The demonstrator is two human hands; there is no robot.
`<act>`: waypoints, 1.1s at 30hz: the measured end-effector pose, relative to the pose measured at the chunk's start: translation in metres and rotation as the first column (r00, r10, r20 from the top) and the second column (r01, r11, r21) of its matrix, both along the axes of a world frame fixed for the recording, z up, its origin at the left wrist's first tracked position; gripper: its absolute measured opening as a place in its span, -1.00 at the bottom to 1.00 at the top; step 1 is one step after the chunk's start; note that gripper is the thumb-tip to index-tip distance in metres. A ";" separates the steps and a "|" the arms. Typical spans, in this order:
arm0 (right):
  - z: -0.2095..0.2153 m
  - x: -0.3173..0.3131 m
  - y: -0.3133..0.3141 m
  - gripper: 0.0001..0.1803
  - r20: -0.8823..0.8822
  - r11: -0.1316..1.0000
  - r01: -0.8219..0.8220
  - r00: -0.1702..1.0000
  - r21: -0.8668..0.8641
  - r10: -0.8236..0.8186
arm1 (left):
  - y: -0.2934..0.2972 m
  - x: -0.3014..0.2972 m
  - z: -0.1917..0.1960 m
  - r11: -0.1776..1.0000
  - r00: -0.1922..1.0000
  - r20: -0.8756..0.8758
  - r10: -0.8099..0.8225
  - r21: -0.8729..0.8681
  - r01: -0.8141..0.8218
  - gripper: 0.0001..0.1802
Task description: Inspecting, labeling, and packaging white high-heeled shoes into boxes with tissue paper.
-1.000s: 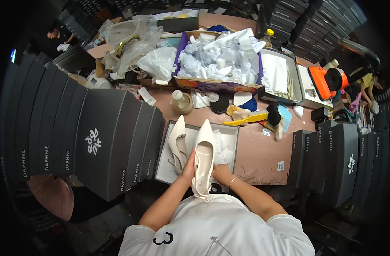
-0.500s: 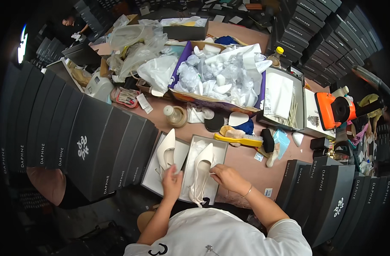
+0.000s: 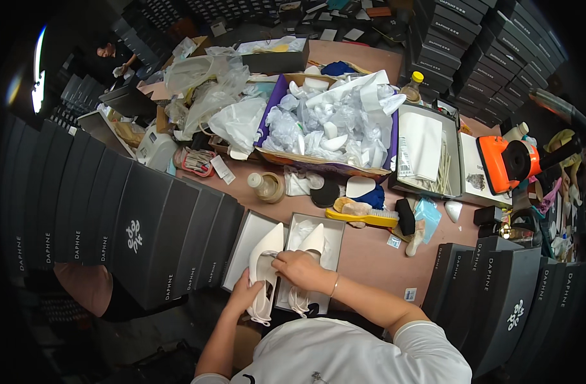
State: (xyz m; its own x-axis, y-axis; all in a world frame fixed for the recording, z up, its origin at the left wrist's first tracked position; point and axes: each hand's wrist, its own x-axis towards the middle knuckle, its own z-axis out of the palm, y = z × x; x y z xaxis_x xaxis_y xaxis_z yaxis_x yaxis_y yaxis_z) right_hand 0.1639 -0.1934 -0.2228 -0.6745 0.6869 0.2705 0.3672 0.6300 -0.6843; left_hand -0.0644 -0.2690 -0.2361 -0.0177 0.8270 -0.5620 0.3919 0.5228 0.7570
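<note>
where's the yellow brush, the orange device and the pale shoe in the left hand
Yellow brush (image 3: 362,219): head view, on its yellow body.
Orange device (image 3: 496,161): head view, on its orange casing.
Pale shoe (image 3: 267,242): head view, on its pointed toe.

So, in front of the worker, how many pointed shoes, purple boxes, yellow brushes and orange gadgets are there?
Shoes: 2
Purple box: 1
Yellow brush: 1
Orange gadget: 1
Total: 5
</note>
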 end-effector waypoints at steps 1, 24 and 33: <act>-0.002 -0.009 -0.003 -0.85 0.054 0.989 0.027 0.998 0.147 -0.035 | -0.004 0.013 0.011 0.997 0.993 0.106 0.056 -0.060 -0.050 -0.42; -0.011 0.019 0.039 -0.76 0.081 0.995 -0.047 0.996 0.089 0.039 | -0.011 0.088 0.054 0.899 0.768 0.470 0.436 -0.186 -0.396 -0.41; 0.009 0.197 0.229 -0.54 0.037 0.691 0.714 0.698 -0.117 -0.715 | -0.030 -0.021 -0.051 0.921 0.897 -0.247 0.368 0.230 -0.314 -0.35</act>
